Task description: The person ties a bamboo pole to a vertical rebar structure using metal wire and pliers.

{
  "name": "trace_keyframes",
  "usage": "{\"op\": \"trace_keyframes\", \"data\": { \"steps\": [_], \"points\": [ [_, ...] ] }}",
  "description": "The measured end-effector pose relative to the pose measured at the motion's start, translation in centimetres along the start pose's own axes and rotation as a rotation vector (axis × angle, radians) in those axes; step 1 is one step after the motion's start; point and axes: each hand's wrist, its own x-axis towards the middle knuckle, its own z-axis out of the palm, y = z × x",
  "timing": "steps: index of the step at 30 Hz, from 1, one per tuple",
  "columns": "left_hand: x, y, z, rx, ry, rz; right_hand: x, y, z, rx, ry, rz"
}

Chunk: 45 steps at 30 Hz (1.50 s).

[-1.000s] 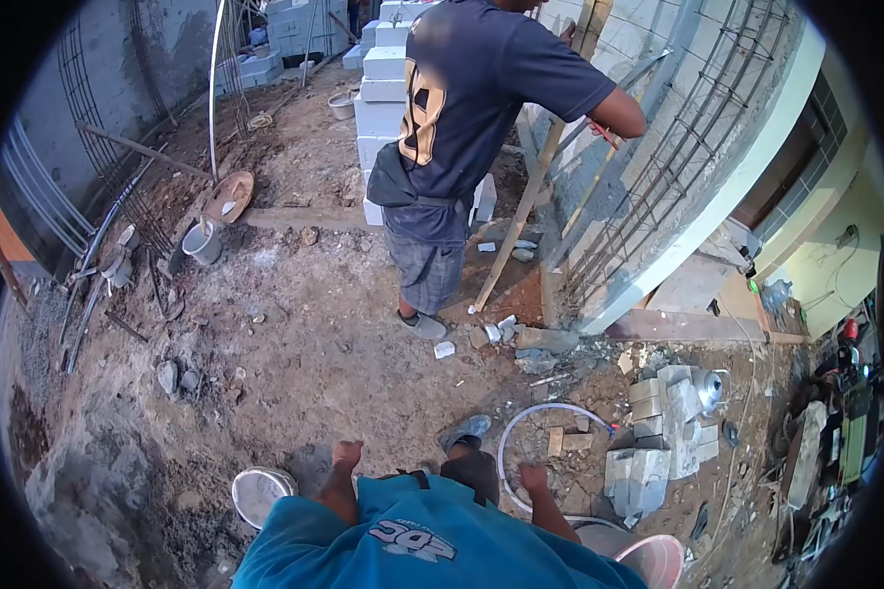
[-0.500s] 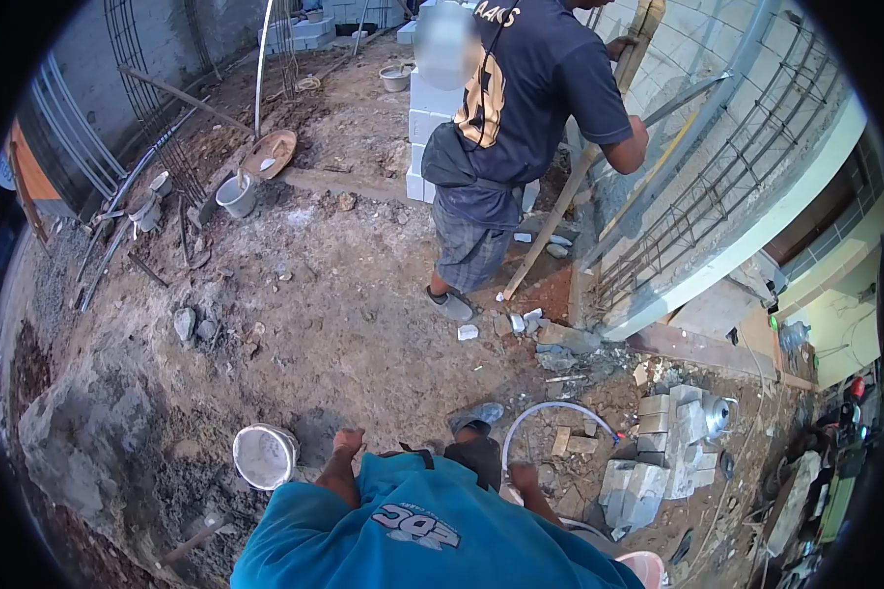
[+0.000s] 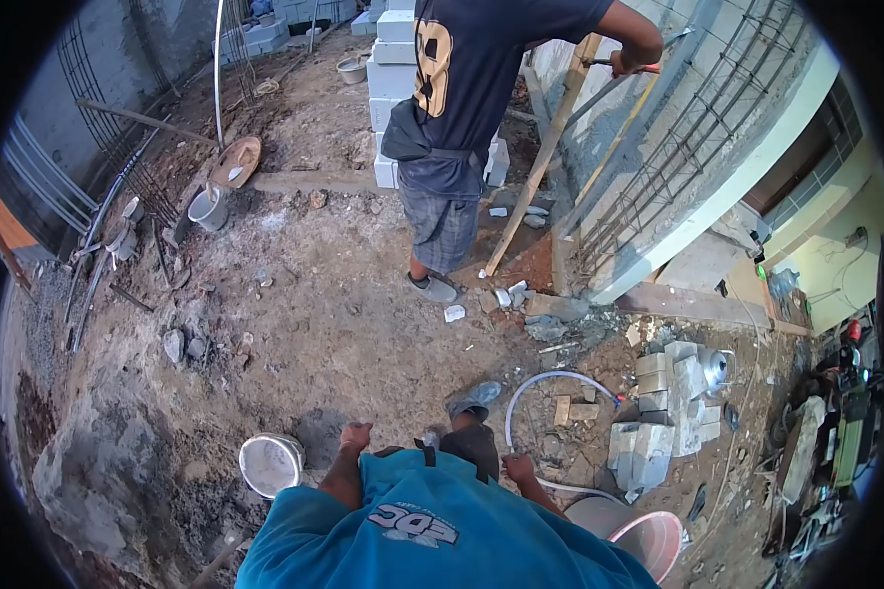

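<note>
My left hand (image 3: 356,436) hangs in front of my body with its fingers curled in, and nothing shows in it. Left of it, a little apart, stands a white bucket (image 3: 271,465) with pale residue inside. My right hand (image 3: 519,467) is also curled closed. It overlaps the line of a pale hose (image 3: 540,377) that loops over the ground; no grip on the hose shows. Below my right hand, a large pinkish tub (image 3: 655,540) is partly hidden by my blue shirt.
A co-worker (image 3: 452,128) stands ahead at the wall beside a slanted wooden plank (image 3: 545,162). White blocks (image 3: 393,83) are stacked behind. Grey blocks (image 3: 648,442) and a metal kettle (image 3: 714,368) lie right. Rubble mound (image 3: 98,461) rises left; rebar cage (image 3: 692,147) leans right.
The view has shifted forward and right, and more of the pinkish tub shows. My right hand now overlaps the hose line. The co-worker's arm has moved up with an orange-handled tool in the hand.
</note>
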Motion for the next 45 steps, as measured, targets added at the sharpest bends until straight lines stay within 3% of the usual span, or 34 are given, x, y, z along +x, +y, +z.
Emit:
{"op": "trace_keyframes", "data": {
  "steps": [3,5,6,9,11,16,20,27,29,30,32,36,39,41,45],
  "points": [
    [-0.1,-0.1,0.1,0.014,-0.010,-0.003,-0.5,2.3,0.0,-0.037,-0.026,-0.017],
    [-0.5,0.0,-0.1,0.013,0.004,-0.068,0.3,4.4,-0.2,-0.243,-0.042,-0.369],
    [-0.5,-0.2,-0.1,0.017,0.006,-0.061,0.5,4.9,-0.2,-0.238,-0.035,-0.371],
    [0.2,-2.2,0.6,0.023,-0.020,-0.036,0.7,4.0,-0.4,-0.420,0.011,-0.302],
    [0.5,-2.4,0.8,0.072,-0.017,-0.094,-0.2,2.1,-0.6,-0.075,0.035,-0.008],
    [1.3,-1.7,0.8,0.235,-0.050,0.027,-1.8,-2.0,-0.9,-0.029,0.053,0.045],
    [0.7,-0.4,0.7,0.217,-0.072,0.049,0.0,-0.5,-0.1,-0.132,0.076,-0.090],
    [1.7,-1.0,1.3,0.426,-0.106,0.129,-0.7,-0.7,-1.3,-0.052,0.019,-0.013],
    [1.9,-1.0,1.3,0.369,-0.175,0.055,0.4,1.3,-1.1,-0.301,0.093,-0.396],
    [2.3,-1.2,1.5,0.372,-0.171,0.063,0.5,1.4,-1.2,-0.297,0.101,-0.400],
    [4.4,-2.4,2.5,0.596,-0.113,0.224,-1.4,-0.5,-1.9,-0.211,0.029,-0.062],
    [5.1,-0.7,2.8,0.423,-0.110,0.113,-0.8,1.2,-1.5,-0.265,0.065,-0.027],
    [5.6,0.7,2.8,0.295,-0.140,0.063,-0.1,2.5,-1.3,-0.322,0.097,-0.222],
    [4.8,1.9,2.6,0.148,-0.133,0.011,-1.4,2.2,-1.8,-0.767,0.053,-0.368],
    [4.3,2.6,2.4,0.129,-0.132,0.035,-2.0,1.9,-1.5,-0.879,0.076,-0.408]
  ]
}}
